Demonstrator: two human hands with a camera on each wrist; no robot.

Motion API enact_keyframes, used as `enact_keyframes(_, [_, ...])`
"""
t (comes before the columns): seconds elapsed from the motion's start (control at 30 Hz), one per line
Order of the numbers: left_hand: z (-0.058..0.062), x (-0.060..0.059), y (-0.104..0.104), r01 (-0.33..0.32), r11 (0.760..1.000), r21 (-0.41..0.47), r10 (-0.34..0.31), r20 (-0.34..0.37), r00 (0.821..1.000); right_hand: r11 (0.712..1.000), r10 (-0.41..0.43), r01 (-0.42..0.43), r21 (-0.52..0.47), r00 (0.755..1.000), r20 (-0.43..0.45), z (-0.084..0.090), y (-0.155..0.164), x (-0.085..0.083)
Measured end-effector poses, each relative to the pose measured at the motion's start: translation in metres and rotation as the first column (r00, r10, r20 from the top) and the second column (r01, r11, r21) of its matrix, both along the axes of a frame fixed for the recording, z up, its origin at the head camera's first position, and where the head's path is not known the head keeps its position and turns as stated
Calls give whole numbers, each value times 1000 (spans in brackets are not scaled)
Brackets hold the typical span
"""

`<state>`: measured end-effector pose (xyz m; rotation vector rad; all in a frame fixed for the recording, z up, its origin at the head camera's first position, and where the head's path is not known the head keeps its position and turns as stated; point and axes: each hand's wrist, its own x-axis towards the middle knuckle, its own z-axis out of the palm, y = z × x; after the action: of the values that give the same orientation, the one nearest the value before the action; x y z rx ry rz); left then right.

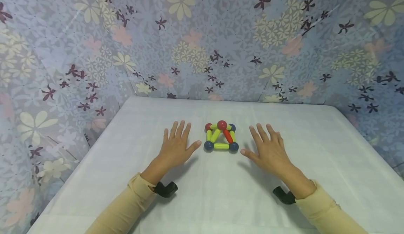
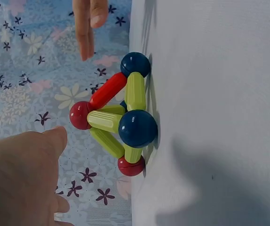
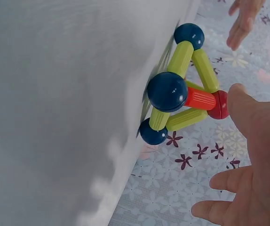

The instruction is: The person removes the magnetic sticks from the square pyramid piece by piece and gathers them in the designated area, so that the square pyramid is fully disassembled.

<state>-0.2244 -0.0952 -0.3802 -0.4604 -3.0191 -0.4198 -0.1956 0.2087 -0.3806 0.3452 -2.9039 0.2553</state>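
Note:
A small pyramid built of toy rods and balls stands on the table between the two hands. Its top is a red ball (image 1: pixel 222 125); the base corners are dark blue balls (image 2: pixel 138 128) and another red ball (image 2: pixel 131 166). Yellow-green rods (image 1: pixel 221 146) join them, along with one red rod (image 3: pixel 201 98). To its left, my left hand (image 1: pixel 176 148) is held over the table with fingers straight and spread, thumb towards the pyramid. My right hand (image 1: pixel 269 153) mirrors it on the other side, fingers likewise spread. Both hands are apart from the pyramid and hold nothing.
A white cloth (image 1: pixel 221 192) covers the table, whose far edge meets a flowered fabric backdrop (image 1: pixel 202 45). Black wrist mounts (image 1: pixel 166 189) sit at both cuffs of the tan sleeves (image 1: pixel 126 206).

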Motion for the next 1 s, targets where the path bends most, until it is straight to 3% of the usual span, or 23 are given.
enact_keyframes(0.63, [3, -11, 21, 69, 987, 146, -58, -80, 995, 969, 111, -116, -218, 993, -32, 13, -17, -29])
enact_keyframes(1.0, [-5, -23, 39, 106, 946, 305, -82, -90, 993, 928, 187, -185, -322, 982, -24, 15, -35, -47])
